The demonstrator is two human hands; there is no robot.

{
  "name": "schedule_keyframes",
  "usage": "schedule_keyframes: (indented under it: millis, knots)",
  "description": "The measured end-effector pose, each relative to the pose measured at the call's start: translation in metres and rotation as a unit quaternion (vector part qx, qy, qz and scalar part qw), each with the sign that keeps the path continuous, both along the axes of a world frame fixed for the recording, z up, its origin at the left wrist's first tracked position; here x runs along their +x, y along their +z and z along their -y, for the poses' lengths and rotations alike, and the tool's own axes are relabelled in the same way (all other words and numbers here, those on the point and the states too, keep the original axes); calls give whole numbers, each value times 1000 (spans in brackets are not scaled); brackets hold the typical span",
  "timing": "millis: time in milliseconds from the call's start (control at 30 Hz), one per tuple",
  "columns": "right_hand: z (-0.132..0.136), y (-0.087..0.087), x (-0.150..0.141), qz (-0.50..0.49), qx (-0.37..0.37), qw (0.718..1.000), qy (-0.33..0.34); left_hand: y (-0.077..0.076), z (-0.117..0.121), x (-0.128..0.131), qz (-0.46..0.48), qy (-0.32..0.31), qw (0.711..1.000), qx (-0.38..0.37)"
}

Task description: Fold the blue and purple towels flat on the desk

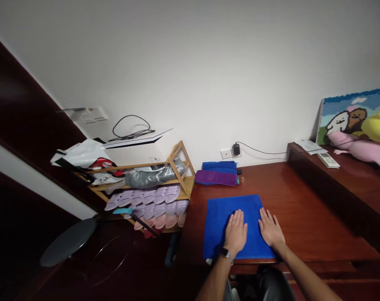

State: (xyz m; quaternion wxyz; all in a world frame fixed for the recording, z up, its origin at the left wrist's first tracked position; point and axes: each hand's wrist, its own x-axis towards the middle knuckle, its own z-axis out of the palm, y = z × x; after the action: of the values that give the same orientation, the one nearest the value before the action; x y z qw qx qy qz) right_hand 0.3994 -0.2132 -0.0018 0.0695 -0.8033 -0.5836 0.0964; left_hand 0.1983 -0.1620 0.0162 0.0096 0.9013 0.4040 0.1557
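Bare forearms (305,267) come in from the bottom edge. Left hand (236,232), dark-faced watch (226,253) at its wrist: palm down, fingers extended and close together, gripping nothing, on the flat, bright-blue rectangular cloth (217,225). Right hand (271,230): palm down, fingers straight, slightly spread, gripping nothing, at the cloth's right edge. Cloth lies spread at the front of the glossy red-brown wooden table (309,213). Behind it sits a folded purple cloth (217,177) against a folded blue cloth (220,164). Left of the table: light wooden rack (180,164), lilac plastic slippers (146,197).
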Motion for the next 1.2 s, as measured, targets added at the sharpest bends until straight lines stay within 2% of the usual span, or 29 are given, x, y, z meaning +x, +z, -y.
schedule_keyframes:
  millis: [100,167,200,267,400,467,533,667,800,967,1200]
  knots:
    - [0,-3,1,0,-1,1000,5,-16,-4,55,8,-35,999,-38]
    - [0,-6,2,4,-4,1000,6,-26,-11,63,4,-24,998,-56]
    - [0,-7,2,6,-2,1000,4,-30,-16,56,1,-13,998,-59]
    - [0,-7,2,5,3,1000,1,-32,-29,25,-12,28,998,-58]
    - [1,-5,1,-2,4,1000,-2,-25,-57,-66,-45,165,984,-55]
    - [1,-4,0,1,-3,1000,-5,-24,-66,-100,-46,191,980,-42]
    - [1,-4,-1,9,-12,1000,-8,-26,-70,-116,-43,193,980,-32]
    - [-3,-2,0,17,-40,999,-9,-35,-70,-114,-32,199,979,-25]
    - [-22,5,4,22,-41,999,2,-37,-69,-111,-20,194,981,-23]
    - [-47,8,5,9,-41,999,-22,-35,-68,-112,-30,194,980,-17]
    - [-48,-1,5,14,-13,1000,-16,-26,-66,-116,-44,187,981,-4]
